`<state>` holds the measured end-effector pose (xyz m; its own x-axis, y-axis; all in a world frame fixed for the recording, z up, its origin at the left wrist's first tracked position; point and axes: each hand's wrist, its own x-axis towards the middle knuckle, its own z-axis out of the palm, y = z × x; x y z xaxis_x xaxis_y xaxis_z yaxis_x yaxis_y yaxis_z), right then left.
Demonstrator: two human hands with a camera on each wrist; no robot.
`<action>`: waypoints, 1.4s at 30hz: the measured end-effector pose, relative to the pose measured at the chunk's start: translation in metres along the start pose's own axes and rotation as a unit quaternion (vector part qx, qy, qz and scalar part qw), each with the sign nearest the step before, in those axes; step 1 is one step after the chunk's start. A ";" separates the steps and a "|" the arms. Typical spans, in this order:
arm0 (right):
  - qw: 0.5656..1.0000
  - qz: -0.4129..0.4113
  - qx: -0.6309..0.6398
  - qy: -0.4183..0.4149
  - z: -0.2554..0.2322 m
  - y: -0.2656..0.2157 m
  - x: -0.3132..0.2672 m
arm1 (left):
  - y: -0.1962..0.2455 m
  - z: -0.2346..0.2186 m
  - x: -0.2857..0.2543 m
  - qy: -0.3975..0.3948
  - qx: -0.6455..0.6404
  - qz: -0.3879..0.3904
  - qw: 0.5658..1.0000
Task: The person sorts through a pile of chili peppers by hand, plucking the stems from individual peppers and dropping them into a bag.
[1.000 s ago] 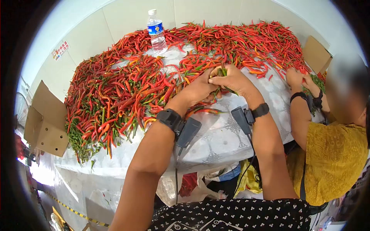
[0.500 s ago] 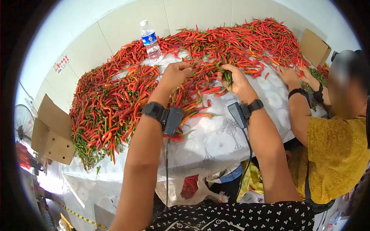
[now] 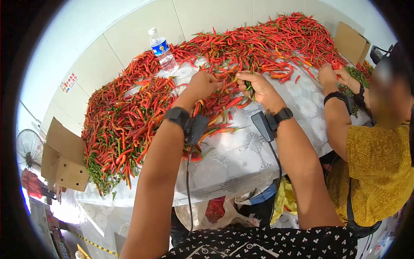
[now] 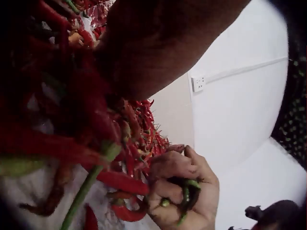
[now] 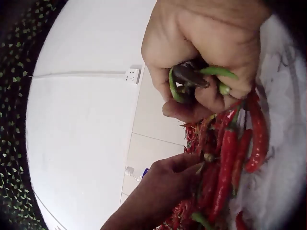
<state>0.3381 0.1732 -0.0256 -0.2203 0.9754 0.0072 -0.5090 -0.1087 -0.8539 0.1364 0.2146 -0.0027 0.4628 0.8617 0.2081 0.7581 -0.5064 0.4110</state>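
Note:
In the head view my right hand (image 3: 261,88) curls round a small bunch of green chili peppers (image 5: 180,91), one of them dark brown. The right wrist view shows their ends poking out between thumb and fingers. My left hand (image 3: 202,86) is a little to the left, bent down over the pile of red chili peppers (image 3: 129,112). In the right wrist view its thumb and forefinger pinch at the stem end of a red chili pepper (image 5: 209,172). Loose red chili peppers (image 3: 222,129) lie on the tablecloth just below the hands.
A water bottle (image 3: 163,52) stands at the back among the peppers. Cardboard boxes (image 3: 64,159) flank the table's left side and the far right (image 3: 351,43). Another person (image 3: 375,172) works at the right beside green stems (image 3: 358,77). A fan (image 3: 30,149) stands at far left.
The hands were together a second ago. My left hand parted to the left toward the pile, then came down onto the peppers. My right hand keeps its bunch of green chili peppers.

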 end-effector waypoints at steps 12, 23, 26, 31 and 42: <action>0.947 -0.014 -0.283 -0.149 0.099 0.023 -0.029 | 0.001 -0.051 -0.126 0.085 -0.343 -0.107 0.929; 0.864 -0.093 -0.482 -0.116 0.147 0.071 -0.012 | -0.036 -0.038 -0.144 0.203 -0.359 -0.046 0.910; 0.913 -0.064 -0.385 -0.123 0.146 0.075 -0.014 | -0.026 -0.042 -0.145 0.232 -0.267 -0.015 0.935; 0.956 -0.006 -0.266 -0.127 0.144 0.071 -0.017 | -0.022 -0.038 -0.140 0.288 -0.179 0.030 0.940; 0.998 -0.014 -0.039 0.041 0.103 0.042 -0.006 | -0.023 -0.030 -0.137 0.297 -0.302 0.065 0.904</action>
<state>0.2318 0.1431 -0.0078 -0.1360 0.9907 -0.0077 -0.4473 -0.0684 -0.8918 0.0413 0.1091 -0.0145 0.0652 0.7526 0.6552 0.2438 -0.6487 0.7209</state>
